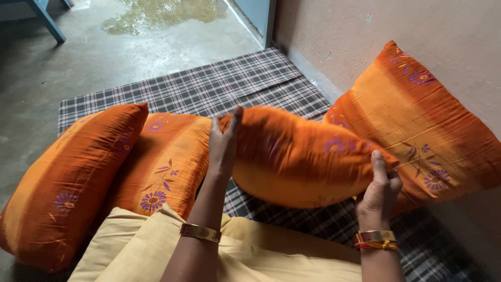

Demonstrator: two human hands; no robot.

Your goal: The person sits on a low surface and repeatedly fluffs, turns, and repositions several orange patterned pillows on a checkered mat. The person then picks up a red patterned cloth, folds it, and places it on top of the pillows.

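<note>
— Pillows first: how many do you count?

— Four, all orange with purple flowers. One is held up in the middle (pixel 297 159). One leans on the wall (pixel 422 120) at the right. Two lie at the left: a big one (pixel 68 183) overlapping the flatter one (pixel 164 164) beside it.

— And the hands?

— Both are clamped on the held pillow. Left hand (pixel 223 146) has its grip closed over the left corner, fingers up on the cloth. Right hand (pixel 380 190) pinches the right corner from below. The pillow hangs just above the checked mat (pixel 219 86), between the other three.

— How far along does it look?

— By my reading, three pillows are already put down and the fourth is in the air, not yet laid anywhere. So one is left to settle.

— Anything else about?

— Pale yellow cloth (pixel 250 250) across the person's lap, a bangle on each wrist, and a wet patch on the concrete floor (pixel 104 57).
</note>
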